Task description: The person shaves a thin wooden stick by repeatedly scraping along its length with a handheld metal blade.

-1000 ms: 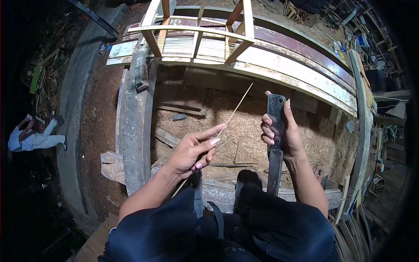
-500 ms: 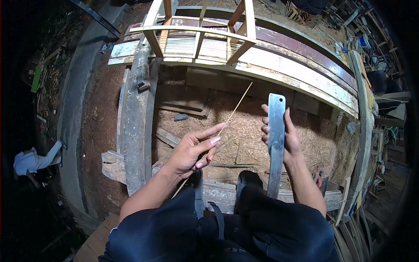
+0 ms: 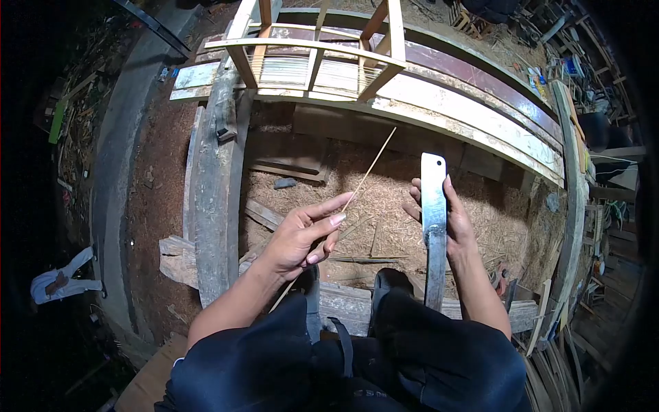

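Note:
My left hand (image 3: 295, 240) is closed in a pinch on a thin bamboo stick (image 3: 374, 163). The stick slants up to the right past my fingertips, and its lower end runs below the hand towards my lap. In my right hand (image 3: 461, 223) is a broad metal blade, like a machete (image 3: 434, 196), with a round hole near its upper end. My palm is behind the blade, with the thumb at its right edge and fingertips showing past the left edge. Its narrower lower part points down to my right thigh. The two hands are apart.
A slatted wooden frame (image 3: 312, 47) stands on a plank bench (image 3: 473, 117) ahead. Thick beams (image 3: 214, 199) flank me on the left and right (image 3: 571, 199). Wood shavings (image 3: 391, 233) cover the ground. Another person (image 3: 65, 278) is at far left by a concrete strip (image 3: 113, 185).
The machete has turned slightly and its upper end has dropped a little; my right fingers have loosened slightly. My left hand and stick stay nearly still. The person at far left has changed posture.

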A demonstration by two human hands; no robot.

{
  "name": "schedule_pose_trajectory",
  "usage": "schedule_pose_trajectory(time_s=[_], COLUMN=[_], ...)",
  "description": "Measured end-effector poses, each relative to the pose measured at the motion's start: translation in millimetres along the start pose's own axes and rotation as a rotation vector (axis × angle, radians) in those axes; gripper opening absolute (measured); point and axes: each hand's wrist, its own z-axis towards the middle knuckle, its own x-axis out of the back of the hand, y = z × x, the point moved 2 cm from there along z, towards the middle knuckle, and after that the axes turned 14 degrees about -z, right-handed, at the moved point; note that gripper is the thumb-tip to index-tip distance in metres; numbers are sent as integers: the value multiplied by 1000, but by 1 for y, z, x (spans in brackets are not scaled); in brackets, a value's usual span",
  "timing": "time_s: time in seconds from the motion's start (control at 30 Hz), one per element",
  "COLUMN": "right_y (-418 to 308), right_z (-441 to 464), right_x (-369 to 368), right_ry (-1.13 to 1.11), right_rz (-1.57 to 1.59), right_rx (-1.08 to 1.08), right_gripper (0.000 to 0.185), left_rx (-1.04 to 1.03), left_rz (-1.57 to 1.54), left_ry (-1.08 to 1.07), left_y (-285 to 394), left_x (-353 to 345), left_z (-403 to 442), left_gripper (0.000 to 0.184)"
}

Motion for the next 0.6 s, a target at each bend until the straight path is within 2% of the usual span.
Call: schedule_pose_trajectory(time_s=[0.2, 0.3, 0.5, 0.6], right_y=[17, 26, 46, 63], right_z=[-2, -8, -30, -41], right_x=[12, 17, 13, 19], right_ry=[94, -39, -57, -39], right_rz=[6, 56, -22, -37], right_rx=[-33, -40, -64, -97], right_gripper=[57, 55, 58, 58], left_rx=[4, 3, 16, 10], left_rz=[-14, -9, -17, -2], left_ry=[-45, -56, 11, -48], left_y=[0, -1, -2, -2], left_x=[1, 1, 1, 5], left_z=[0, 2, 2, 0], left_gripper=[50, 50, 50, 50])
